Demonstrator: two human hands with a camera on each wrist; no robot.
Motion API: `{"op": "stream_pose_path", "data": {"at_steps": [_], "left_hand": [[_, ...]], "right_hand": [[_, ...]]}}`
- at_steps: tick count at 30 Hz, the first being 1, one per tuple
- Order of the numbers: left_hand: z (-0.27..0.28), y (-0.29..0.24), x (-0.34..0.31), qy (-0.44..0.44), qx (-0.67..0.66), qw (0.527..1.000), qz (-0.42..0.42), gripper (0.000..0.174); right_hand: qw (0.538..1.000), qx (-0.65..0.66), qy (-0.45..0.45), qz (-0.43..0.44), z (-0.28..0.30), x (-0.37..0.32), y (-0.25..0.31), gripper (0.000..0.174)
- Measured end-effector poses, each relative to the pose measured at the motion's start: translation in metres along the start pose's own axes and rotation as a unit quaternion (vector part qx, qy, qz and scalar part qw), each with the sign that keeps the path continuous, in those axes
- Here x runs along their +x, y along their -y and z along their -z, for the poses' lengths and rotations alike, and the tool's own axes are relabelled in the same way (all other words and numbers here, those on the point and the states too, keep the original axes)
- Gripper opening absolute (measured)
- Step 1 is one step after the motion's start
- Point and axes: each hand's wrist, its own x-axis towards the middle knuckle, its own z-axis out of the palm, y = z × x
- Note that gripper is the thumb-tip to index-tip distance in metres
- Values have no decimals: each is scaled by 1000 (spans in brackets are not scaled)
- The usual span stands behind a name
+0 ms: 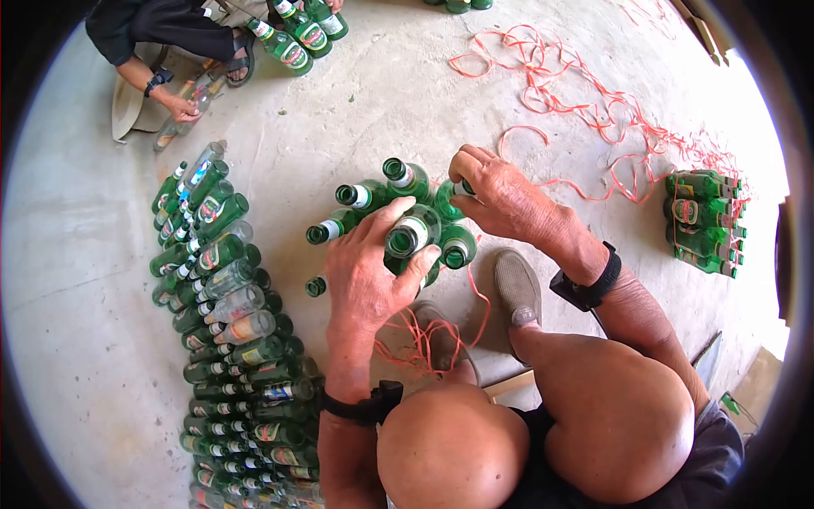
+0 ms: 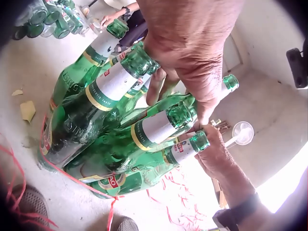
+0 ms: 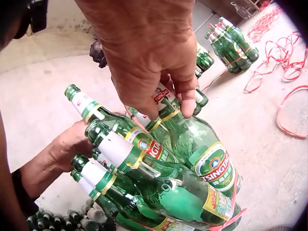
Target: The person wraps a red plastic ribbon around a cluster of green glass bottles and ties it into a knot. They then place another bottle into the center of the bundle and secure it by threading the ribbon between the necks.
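Observation:
Several green beer bottles stand upright in a tight cluster before the person. My left hand [image 1: 360,276] reaches over the near side, its thumb and index finger around a raised-looking bottle [image 1: 411,233]. On the far right of the cluster, my right hand [image 1: 509,199] grips another bottle by its neck; that labelled bottle [image 3: 214,163] leans among the others in the right wrist view. Low around the cluster runs a pink plastic string [image 2: 77,178], knotted at one side. The left palm hides some of the necks.
Rows of bottles [image 1: 225,254] lie stacked at the left. A tied bundle of bottles [image 1: 699,220] is at the right, near tangled pink string [image 1: 585,93]. Another person's hand [image 1: 182,109] holds a clear bottle at upper left. Shoes [image 1: 517,284] are close below the cluster.

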Motion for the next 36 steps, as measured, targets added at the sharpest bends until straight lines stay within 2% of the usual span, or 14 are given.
{"op": "stream_pose_path", "data": {"at_steps": [2,8,11,14,20,23,32,36], "left_hand": [[2,2,0,-13,-25,999,-22,48],[-1,-2,-6,-5,-79,995,63,42],[-5,0,-7,3,-63,997,44,42],[-8,5,-8,-27,-27,999,-11,41],[-12,7,-10,-37,-13,999,3,42],[-13,9,-11,-36,12,999,-16,42],[-9,0,-8,-4,26,999,29,40],[-10,0,-8,8,77,996,45,42]], "right_hand": [[1000,-3,1,2,1,1,1,22],[1000,-13,7,8,-1,1,2,24],[1000,-24,15,13,-1,1,8,25],[999,-27,11,15,-4,1,8,26],[1000,-23,12,17,-4,0,10,27],[1000,-21,15,16,-4,0,11,26],[997,-45,22,58,-11,-2,13,27],[997,-45,34,50,-14,-3,15,28]]}}
